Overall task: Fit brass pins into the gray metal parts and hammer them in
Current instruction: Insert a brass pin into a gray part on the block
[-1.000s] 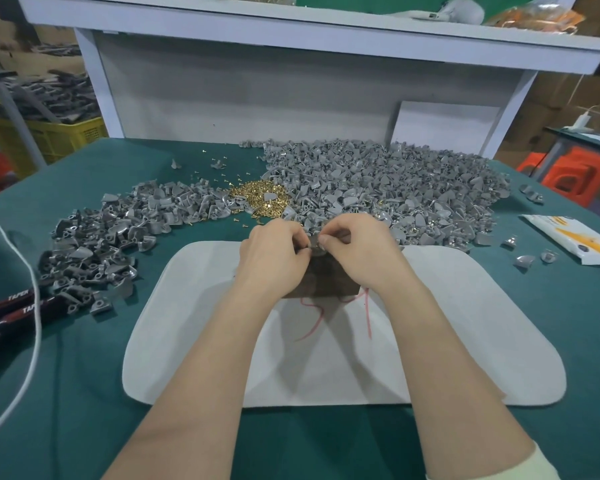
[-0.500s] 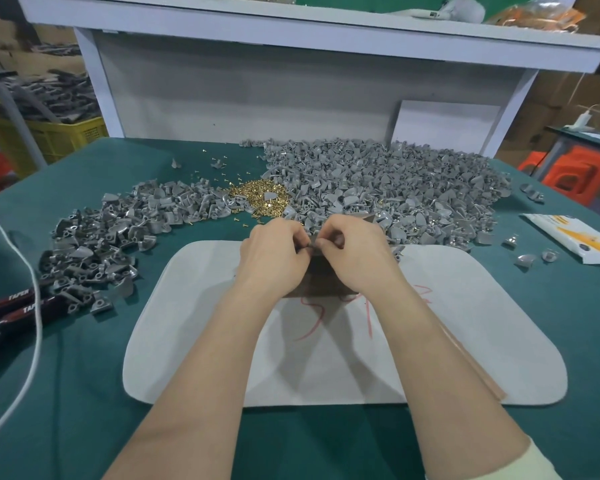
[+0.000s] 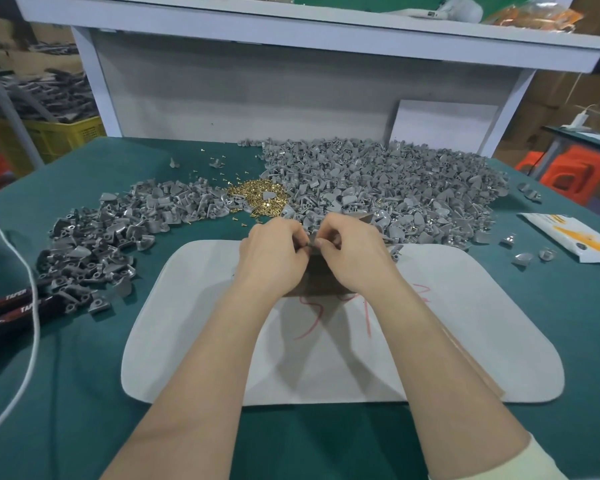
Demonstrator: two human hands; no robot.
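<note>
Part in hand: one small gray part (image 3: 310,243) is pinched between the fingertips of both hands, held over the far edge of the white mat (image 3: 201,327); it is mostly hidden, so whether a pin is already seated cannot be told.
Left hand: the left hand (image 3: 274,258) is closed, thumb and forefinger gripping the part from the left.
Right hand: the right hand (image 3: 354,258) is closed too, fingertips pressed to the same part; probably guiding a pin, though none shows.
Doing it well: judged from the grip, hold the part steady, line the pin straight with its hole, and press it in squarely before hammering.
Supplies: brass pins (image 3: 258,199) lie just beyond the hands, between two heaps of gray parts (image 3: 395,188).
Block: a brown block (image 3: 321,282) sits under the hands.
</note>
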